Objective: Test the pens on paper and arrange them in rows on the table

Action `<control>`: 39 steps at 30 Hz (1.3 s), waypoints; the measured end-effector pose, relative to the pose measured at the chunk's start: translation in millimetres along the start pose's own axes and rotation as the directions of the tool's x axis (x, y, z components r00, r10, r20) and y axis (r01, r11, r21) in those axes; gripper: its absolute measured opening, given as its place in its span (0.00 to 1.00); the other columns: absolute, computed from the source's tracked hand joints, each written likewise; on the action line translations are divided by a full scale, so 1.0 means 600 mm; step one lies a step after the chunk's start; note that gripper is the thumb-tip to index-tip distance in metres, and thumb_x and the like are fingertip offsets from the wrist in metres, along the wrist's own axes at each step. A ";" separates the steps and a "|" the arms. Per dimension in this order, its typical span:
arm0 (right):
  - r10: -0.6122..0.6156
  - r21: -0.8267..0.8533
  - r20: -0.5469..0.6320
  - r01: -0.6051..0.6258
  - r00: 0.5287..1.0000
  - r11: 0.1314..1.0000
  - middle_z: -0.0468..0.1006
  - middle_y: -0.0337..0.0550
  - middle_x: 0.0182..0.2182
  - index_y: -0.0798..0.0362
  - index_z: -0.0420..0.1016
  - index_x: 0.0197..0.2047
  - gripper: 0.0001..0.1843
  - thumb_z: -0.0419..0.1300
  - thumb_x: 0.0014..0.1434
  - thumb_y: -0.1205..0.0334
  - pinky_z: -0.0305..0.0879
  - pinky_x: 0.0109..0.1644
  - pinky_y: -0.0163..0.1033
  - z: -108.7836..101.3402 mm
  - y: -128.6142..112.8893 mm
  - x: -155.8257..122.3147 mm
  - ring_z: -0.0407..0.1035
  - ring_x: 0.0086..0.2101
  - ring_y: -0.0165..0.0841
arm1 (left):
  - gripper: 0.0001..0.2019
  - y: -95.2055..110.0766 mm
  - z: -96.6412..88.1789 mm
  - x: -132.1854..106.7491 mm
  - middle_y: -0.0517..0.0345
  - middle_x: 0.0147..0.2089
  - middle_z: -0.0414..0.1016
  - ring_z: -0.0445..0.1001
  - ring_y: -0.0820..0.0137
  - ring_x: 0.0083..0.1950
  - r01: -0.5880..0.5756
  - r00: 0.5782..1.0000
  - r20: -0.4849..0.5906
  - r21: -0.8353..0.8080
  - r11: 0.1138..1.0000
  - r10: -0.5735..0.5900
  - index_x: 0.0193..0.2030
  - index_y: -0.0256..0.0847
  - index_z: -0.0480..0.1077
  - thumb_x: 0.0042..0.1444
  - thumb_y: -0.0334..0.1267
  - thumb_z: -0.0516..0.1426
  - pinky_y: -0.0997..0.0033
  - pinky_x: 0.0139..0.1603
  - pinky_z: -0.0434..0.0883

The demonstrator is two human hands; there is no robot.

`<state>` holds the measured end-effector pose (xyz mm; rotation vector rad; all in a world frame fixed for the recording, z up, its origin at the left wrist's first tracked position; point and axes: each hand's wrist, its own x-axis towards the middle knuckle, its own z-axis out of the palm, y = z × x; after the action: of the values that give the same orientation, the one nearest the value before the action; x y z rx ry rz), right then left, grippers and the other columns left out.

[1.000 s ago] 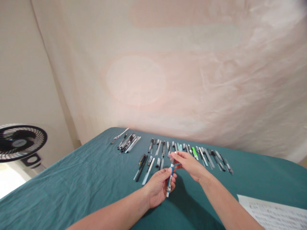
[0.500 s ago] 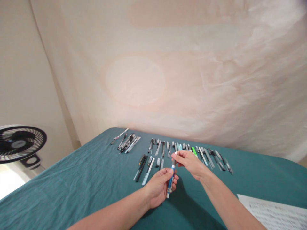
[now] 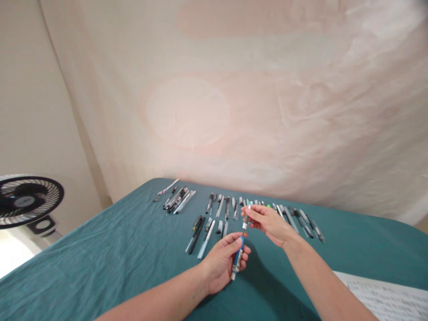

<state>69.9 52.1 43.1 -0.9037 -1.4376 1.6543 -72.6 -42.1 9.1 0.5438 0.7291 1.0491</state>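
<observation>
Between the thumb and fingers of my left hand (image 3: 222, 263) is the blue pen barrel (image 3: 237, 259), whose white end points down toward me. My right hand (image 3: 270, 225) pinches the grey and white grip section (image 3: 246, 220) of the same pen, just above the barrel. A thin dark refill (image 3: 243, 232) spans the short gap between the two parts. Both hands are closed and held over the green cloth, in front of the rows of pens.
Pens and caps (image 3: 227, 207) lie in a row along the back of the green tablecloth (image 3: 133, 254). A pile of pens (image 3: 179, 199) lies at the back left, with pens (image 3: 197, 235) nearer. A written sheet (image 3: 384, 296) is at right, a black fan (image 3: 30, 200) at left.
My right hand has moved slightly up and right, drawing the grip section away from the blue barrel. The refill now shows between them. My left hand stays nearly in place.
</observation>
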 end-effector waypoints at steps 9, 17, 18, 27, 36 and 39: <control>0.003 0.104 -0.057 0.003 0.998 0.995 0.74 0.41 0.31 0.55 0.75 0.35 0.16 0.64 0.43 0.54 0.62 0.27 0.29 -0.005 -0.003 0.003 0.66 0.27 0.25 | 0.10 -0.004 0.004 -0.002 0.58 0.29 0.68 0.67 0.79 0.24 -0.008 1.000 0.016 0.108 0.994 0.006 0.40 0.39 0.61 0.52 0.40 0.52 0.80 0.24 0.63; -0.031 0.108 -0.289 0.065 0.957 0.992 0.72 0.37 0.25 0.55 0.72 0.32 0.14 0.64 0.43 0.55 0.63 0.27 0.29 -0.032 0.037 0.030 0.65 0.24 0.24 | 0.10 -0.013 0.005 -0.006 0.58 0.29 0.68 0.68 0.77 0.24 -0.024 1.000 0.021 0.151 0.988 0.021 0.40 0.39 0.60 0.53 0.40 0.50 0.78 0.24 0.64; -0.018 0.032 -0.288 0.028 0.958 0.999 0.72 0.38 0.24 0.56 0.72 0.32 0.15 0.64 0.43 0.55 0.63 0.25 0.29 -0.030 0.047 0.032 0.65 0.24 0.25 | 0.10 -0.015 0.005 -0.006 0.58 0.29 0.68 0.68 0.77 0.24 -0.033 0.999 0.025 0.152 0.988 0.030 0.40 0.39 0.60 0.53 0.40 0.50 0.77 0.25 0.64; -0.032 -0.363 -0.192 -0.041 0.981 0.931 0.69 0.32 0.16 0.55 0.60 0.36 0.16 0.60 0.46 0.58 0.59 0.17 0.30 0.035 0.126 0.048 0.63 0.14 0.25 | 0.08 -0.008 0.005 -0.005 0.64 0.23 0.63 0.57 0.84 0.18 -0.242 0.959 -0.126 0.106 0.964 0.255 0.32 0.39 0.59 0.52 0.42 0.51 0.83 0.17 0.49; -0.115 -0.511 -0.237 -0.024 0.965 0.859 0.71 0.36 0.20 0.55 0.62 0.37 0.14 0.58 0.48 0.58 0.58 0.17 0.29 0.041 0.132 0.051 0.64 0.14 0.24 | 0.09 0.007 -0.012 0.007 0.64 0.24 0.63 0.56 0.83 0.18 -0.377 0.886 -0.249 0.106 0.920 0.392 0.32 0.39 0.59 0.51 0.43 0.52 0.82 0.18 0.50; -0.106 -0.485 -0.226 -0.018 0.968 0.874 0.71 0.37 0.21 0.56 0.65 0.33 0.10 0.58 0.47 0.60 0.60 0.19 0.30 0.040 0.126 0.048 0.66 0.18 0.27 | 0.09 0.009 -0.011 0.006 0.64 0.24 0.63 0.56 0.83 0.18 -0.373 0.885 -0.253 0.114 0.921 0.390 0.33 0.38 0.60 0.51 0.43 0.52 0.82 0.18 0.50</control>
<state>28.7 59.8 -30.0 -1.2911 -1.7098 1.1054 -79.5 -36.0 7.5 0.6197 0.9209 1.4948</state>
